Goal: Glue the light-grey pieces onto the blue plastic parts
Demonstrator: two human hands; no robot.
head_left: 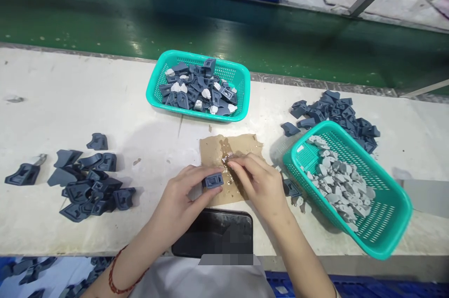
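My left hand (185, 204) grips a dark blue-grey moulded part (213, 180) between thumb and fingers, its recessed face turned right. My right hand (261, 183) is closed in a pinch on a small shiny pale piece (226, 159), mostly hidden by the fingertips. Both hands are above a sheet of brown paper (208, 150) with wet, glossy patches and small blobs on it. A black phone (212, 235) lies just below the paper, between my forearms. Beside my right wrist another dark part (292, 188) rests on the table.
A green basket (154, 97) at the back holds dark parts, some with white pieces. Another green basket (393, 237) at right holds pale grey pieces. Dark parts are heaped at left (91, 190) and back right (333, 111) on the white table (42, 106). Beyond runs a green strip (87, 17).
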